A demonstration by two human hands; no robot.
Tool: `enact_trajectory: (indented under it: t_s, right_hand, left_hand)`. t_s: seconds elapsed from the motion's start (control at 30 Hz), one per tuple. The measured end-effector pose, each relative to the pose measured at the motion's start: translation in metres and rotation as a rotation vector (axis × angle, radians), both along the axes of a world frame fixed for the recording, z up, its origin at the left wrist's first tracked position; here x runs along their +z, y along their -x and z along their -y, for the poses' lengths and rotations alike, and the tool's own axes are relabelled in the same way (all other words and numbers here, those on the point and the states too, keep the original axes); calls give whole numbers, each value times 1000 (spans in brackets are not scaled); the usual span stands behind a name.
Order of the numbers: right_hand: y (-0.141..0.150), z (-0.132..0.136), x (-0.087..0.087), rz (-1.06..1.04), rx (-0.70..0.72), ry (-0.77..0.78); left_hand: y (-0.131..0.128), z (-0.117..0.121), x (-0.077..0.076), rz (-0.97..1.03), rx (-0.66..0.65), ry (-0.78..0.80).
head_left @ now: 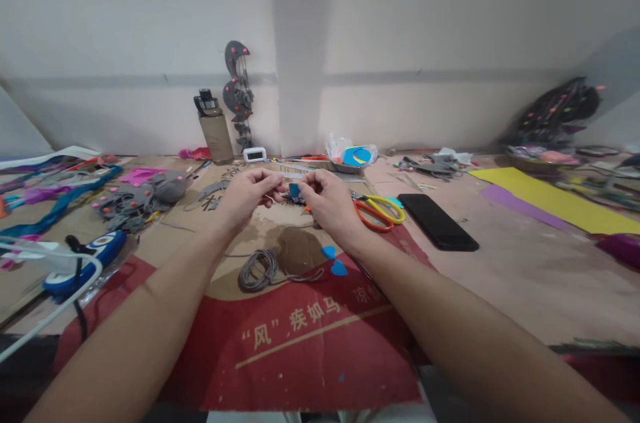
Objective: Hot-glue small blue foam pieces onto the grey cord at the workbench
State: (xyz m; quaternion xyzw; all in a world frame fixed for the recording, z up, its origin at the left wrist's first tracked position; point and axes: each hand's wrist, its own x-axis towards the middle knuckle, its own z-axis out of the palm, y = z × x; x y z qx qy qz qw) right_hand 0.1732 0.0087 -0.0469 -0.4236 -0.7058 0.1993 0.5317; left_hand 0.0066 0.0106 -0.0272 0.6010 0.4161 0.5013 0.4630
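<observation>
Right hand (325,199) pinches a blue piece (294,190). Left hand (250,196) curls narrowly, contents unclear. Cardboard (310,349) on tabletop (505,276), white wall (150,36) behind.

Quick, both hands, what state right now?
Left hand: closed in a pinch; can't tell whether it holds anything thin.
Right hand: closed, holding a small blue piece.

Craft workshop | scissors (375,210) | coiled grey cord (273,266) | blue cut-outs (339,268) | yellow sheet (545,195)
</observation>
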Motion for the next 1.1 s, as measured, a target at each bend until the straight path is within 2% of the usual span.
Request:
enact_trajectory:
  t_s: [0.1, 0.33, 0.63, 0.73, 0.97, 1.1]
  right_hand:
    - [1, 0, 0, 24, -1, -3]
    - [0, 1, 0, 97, -22, -27]
    - [2, 7, 0, 133, 2, -84]
    - [3, 7, 0, 107, 35, -46]
    - [6, 1, -5, 142, 153, 116]
    - [8, 0, -7, 67, 260, 267]
  left_hand:
    - [1, -3, -3, -51, 58, -65]
    - [-1, 2, 2, -290, -35, -152]
    - [-1, 9, 7, -420, 20, -193]
    - [2, 5, 6, -487, 107, -264]
    - [23, -9, 3, -714, 467, -569]
    - [39, -18, 3, -696, 608, -571]
